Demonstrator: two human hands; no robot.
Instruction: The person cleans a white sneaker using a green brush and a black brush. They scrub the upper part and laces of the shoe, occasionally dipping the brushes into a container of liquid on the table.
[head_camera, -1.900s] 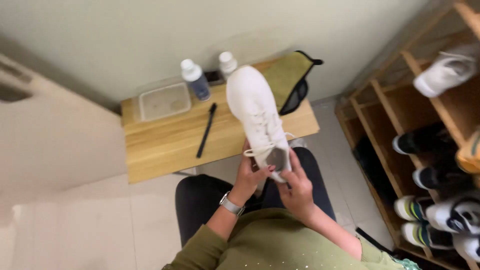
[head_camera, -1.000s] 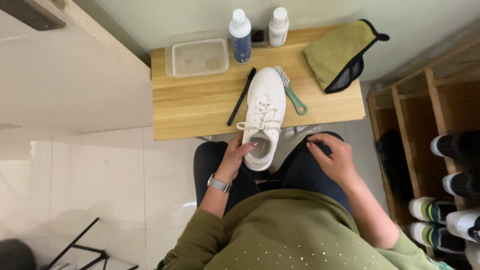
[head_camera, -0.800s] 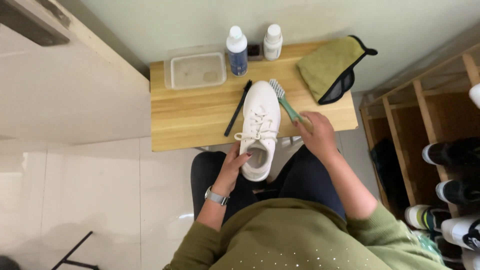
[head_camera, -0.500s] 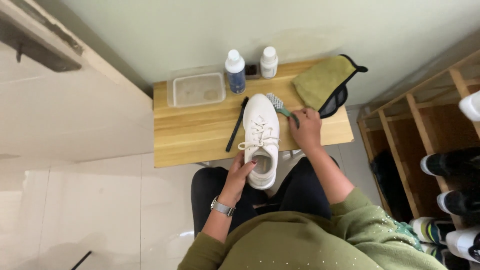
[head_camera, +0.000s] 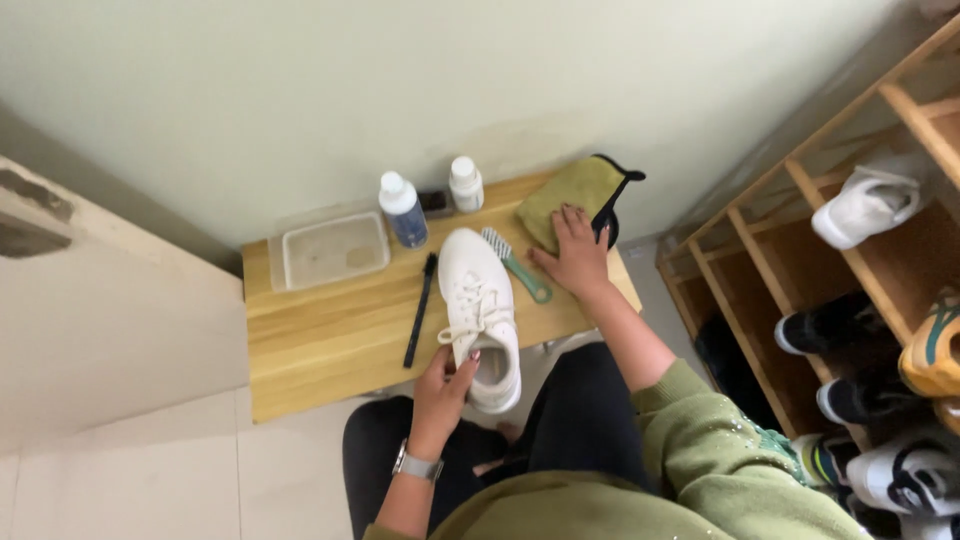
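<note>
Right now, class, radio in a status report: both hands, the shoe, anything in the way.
Left hand grips white shoe at heel, on bench edge. Right hand flat on green cloth. Green brush lies between shoe and right hand.

Two bottles stand at the back edge of the wooden bench (head_camera: 330, 340), near the wall. The left bottle (head_camera: 403, 209) is dark blue with a white cap. The right bottle (head_camera: 465, 184) is white and smaller. Left of both on the bench sits a clear rectangular plastic tub (head_camera: 334, 250). No signs or screens show.
</note>
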